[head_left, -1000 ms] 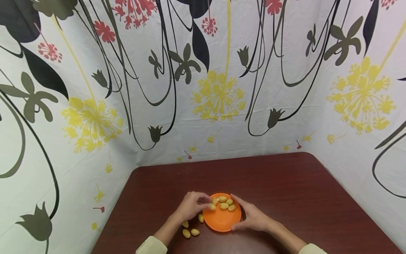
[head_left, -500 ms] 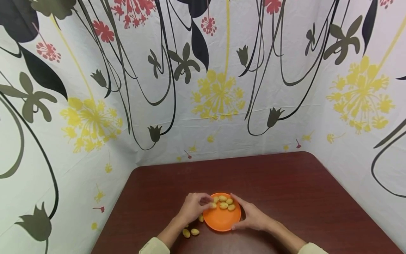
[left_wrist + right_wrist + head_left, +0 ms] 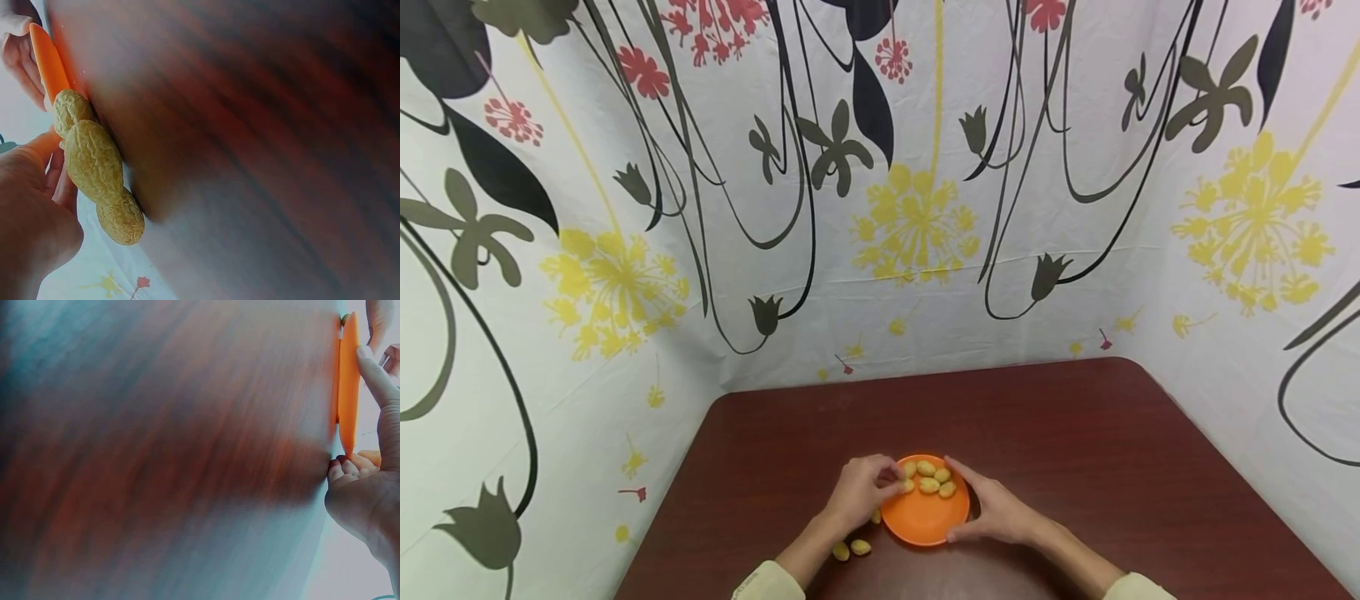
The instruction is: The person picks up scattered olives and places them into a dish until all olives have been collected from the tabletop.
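Note:
On the table an orange plate point(image 3: 919, 523) carries several yellow, wrinkled oval fruits point(image 3: 929, 485) in its far half. My left hand point(image 3: 857, 493) reaches over the plate's left rim and pinches one such fruit point(image 3: 907, 485) low over the plate, its fingers partly covering it. My right hand point(image 3: 1000, 512) holds the plate's right side. In the right wrist view its thumb point(image 3: 373, 372) lies against the rim and its other fingers curl at the opposite edge. Loose fruits point(image 3: 92, 161) lie left of the plate, close beside the left hand in the left wrist view.
A dark reddish-brown table point(image 3: 1075, 450) with rounded far corners stands under the hands. White cloth with printed flowers point(image 3: 917, 225) hangs behind it and on both sides. Two loose fruits point(image 3: 861, 547) lie near the left forearm, which hides part of the table there.
My left hand has moved slightly right and inward over the plate with the pinched fruit. Its forearm now covers more of the loose fruits. The right hand stays at the plate.

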{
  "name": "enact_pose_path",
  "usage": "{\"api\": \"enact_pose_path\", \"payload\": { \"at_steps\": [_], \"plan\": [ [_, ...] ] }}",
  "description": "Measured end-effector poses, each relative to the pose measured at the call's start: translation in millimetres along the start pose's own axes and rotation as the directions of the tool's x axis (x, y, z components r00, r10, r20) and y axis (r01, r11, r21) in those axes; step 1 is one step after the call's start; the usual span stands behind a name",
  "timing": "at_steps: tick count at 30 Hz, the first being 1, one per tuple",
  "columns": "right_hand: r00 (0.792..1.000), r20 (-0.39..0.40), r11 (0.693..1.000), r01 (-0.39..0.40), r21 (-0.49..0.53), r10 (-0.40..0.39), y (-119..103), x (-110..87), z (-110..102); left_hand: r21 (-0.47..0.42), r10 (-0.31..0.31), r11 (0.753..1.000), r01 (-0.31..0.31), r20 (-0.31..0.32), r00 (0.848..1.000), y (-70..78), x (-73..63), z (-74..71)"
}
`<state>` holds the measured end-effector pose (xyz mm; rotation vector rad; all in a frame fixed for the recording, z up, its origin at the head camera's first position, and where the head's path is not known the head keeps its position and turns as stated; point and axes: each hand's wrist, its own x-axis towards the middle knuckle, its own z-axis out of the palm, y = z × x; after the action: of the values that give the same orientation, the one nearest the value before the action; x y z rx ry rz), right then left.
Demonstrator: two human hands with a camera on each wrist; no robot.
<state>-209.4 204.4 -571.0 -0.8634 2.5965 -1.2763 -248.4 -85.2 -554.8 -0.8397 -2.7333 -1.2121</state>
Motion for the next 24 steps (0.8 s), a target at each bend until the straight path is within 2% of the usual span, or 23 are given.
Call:
{"api": "enact_pose_path", "payload": {
  "at_steps": [14,24],
  "plan": [
    [1.000,0.001,1.000,-0.010,0.007,0.010,0.3,1.0,0.4,0.064,0.004,0.998,-0.003,-0.004,1.000,2.2,3.4,4.3],
    [1.000,0.002,1.000,0.000,0.003,0.000,2.3,1.2,-0.1,-0.041,0.010,0.999,-0.011,-0.022,1.000,0.1,-1.7,-5.5]
  ]
}}
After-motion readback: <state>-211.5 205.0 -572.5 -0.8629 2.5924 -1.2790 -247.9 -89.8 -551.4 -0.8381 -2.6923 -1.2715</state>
